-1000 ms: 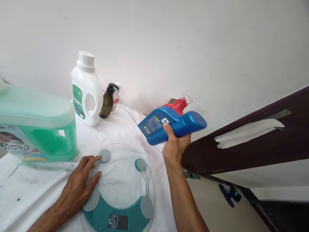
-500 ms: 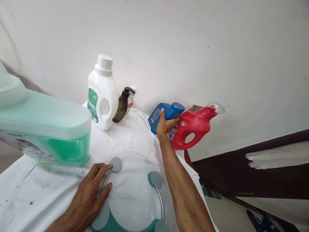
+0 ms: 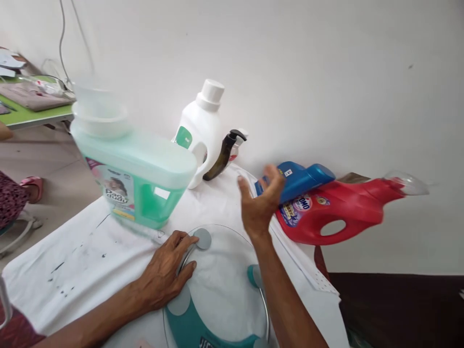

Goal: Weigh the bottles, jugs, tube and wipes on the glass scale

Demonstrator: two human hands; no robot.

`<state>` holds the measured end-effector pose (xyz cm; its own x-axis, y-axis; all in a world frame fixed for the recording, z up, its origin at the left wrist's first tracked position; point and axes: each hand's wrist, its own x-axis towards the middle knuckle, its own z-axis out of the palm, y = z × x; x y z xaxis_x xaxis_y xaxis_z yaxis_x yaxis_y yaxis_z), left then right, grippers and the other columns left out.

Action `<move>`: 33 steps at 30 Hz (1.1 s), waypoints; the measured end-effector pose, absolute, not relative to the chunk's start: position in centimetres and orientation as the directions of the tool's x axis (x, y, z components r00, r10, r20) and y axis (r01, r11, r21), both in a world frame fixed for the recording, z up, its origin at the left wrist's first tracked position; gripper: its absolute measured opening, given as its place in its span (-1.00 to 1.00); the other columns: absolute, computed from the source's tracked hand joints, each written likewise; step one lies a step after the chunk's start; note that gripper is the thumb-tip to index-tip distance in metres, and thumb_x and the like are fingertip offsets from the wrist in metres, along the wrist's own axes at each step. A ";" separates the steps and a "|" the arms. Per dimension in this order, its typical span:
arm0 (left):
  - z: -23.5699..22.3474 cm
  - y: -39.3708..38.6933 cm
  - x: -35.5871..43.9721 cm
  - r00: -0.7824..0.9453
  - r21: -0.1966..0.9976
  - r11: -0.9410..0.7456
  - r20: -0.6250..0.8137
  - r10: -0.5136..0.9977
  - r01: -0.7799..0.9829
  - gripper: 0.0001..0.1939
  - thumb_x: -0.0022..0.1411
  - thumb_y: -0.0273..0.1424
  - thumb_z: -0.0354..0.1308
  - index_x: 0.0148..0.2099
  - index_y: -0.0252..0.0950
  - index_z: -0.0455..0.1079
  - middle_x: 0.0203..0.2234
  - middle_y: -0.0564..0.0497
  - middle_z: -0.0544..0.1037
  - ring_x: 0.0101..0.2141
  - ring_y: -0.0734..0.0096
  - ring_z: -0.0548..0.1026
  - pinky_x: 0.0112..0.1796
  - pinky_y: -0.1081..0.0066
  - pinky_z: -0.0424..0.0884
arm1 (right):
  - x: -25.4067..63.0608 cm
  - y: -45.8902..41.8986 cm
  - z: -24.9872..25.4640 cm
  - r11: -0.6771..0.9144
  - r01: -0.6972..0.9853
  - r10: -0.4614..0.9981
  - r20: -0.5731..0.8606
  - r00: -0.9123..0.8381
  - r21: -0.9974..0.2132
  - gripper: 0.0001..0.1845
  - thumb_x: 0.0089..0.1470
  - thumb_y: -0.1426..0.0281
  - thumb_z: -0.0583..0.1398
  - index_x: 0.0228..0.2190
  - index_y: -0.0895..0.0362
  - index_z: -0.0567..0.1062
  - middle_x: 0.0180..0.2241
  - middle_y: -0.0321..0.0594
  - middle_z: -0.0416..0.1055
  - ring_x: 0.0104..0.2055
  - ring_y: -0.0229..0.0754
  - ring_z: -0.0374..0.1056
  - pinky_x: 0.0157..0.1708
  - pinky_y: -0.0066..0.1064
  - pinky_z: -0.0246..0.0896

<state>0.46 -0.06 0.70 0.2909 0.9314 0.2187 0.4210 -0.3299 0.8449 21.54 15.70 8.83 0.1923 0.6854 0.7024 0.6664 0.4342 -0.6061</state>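
Observation:
My left hand (image 3: 169, 268) lies with fingers apart on the left rim of a round glass bathroom scale (image 3: 224, 290), whose display is mostly cut off at the bottom. My right hand (image 3: 260, 205) is raised past the scale's far edge, fingers spread and slightly blurred, holding nothing. Just right of it a blue bottle (image 3: 302, 180) stands tilted against a red detergent jug (image 3: 348, 205) with a clear cap. A big green detergent jug (image 3: 141, 164) stands beyond my left hand. Behind it are a white detergent bottle (image 3: 205, 125) and a dark pump bottle (image 3: 221, 157).
A white cloth (image 3: 83, 256) with dark marks covers the table. At the far left stands a green table (image 3: 32, 113) with items on it. A person's foot in a pink shoe (image 3: 33, 186) shows on the floor. The wall (image 3: 308, 82) is close behind the bottles.
My right hand carried the blue bottle to the red jug, let go of it and drew back left. The view has turned left. My left hand stays on the scale.

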 end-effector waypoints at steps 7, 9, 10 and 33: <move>0.9 0.1 0.3 0.323 0.860 -0.331 0.209 0.923 0.389 -0.56 0.38 -0.47 0.10 0.26 -0.18 0.27 0.06 -0.15 0.40 0.06 0.05 0.47 0.12 -0.07 0.49 | 9.5 10.2 10.1 0.381 0.083 0.903 0.352 -0.245 -0.921 -0.39 0.01 0.08 0.47 0.03 0.01 0.48 0.06 -0.15 0.54 0.11 -0.04 0.46 0.12 -0.12 0.44; 0.7 0.2 0.3 0.323 0.861 -0.338 0.219 0.921 0.381 -0.57 0.35 -0.49 0.11 0.23 -0.19 0.27 0.08 -0.16 0.39 0.09 0.03 0.45 0.12 -0.08 0.49 | 7.6 10.0 10.1 0.297 0.002 0.931 0.289 -0.225 -0.955 -0.55 -0.01 0.08 0.48 -0.16 0.04 0.56 -0.18 -0.22 0.61 -0.12 -0.09 0.51 -0.08 -0.21 0.49; 0.6 0.2 0.3 0.318 0.862 -0.339 0.223 0.921 0.378 -0.58 0.33 -0.49 0.11 0.21 -0.20 0.28 0.09 -0.16 0.39 0.12 0.01 0.44 0.13 -0.08 0.49 | 6.8 10.1 9.9 0.264 -0.037 0.942 0.265 -0.205 -0.964 -0.62 0.00 0.08 0.47 -0.30 0.06 0.58 -0.33 -0.26 0.59 -0.25 -0.13 0.50 -0.20 -0.25 0.47; -0.4 0.0 -0.2 0.325 0.833 -0.372 0.247 0.913 0.409 -0.53 0.33 -0.44 0.12 0.26 -0.17 0.26 0.02 -0.12 0.39 0.04 0.09 0.45 0.07 0.03 0.48 | 13.1 0.6 19.9 0.523 0.016 0.769 0.481 0.420 -0.852 -0.43 -0.25 0.31 0.52 -0.66 0.05 0.19 -0.75 -0.58 0.03 -0.74 -0.43 -0.04 -0.73 -0.48 -0.04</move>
<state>-0.18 -0.02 -0.43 0.3253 0.9126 0.2475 0.4089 -0.3718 0.8334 13.09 0.56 19.93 0.4203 0.7694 0.4809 0.0165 0.5235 -0.8519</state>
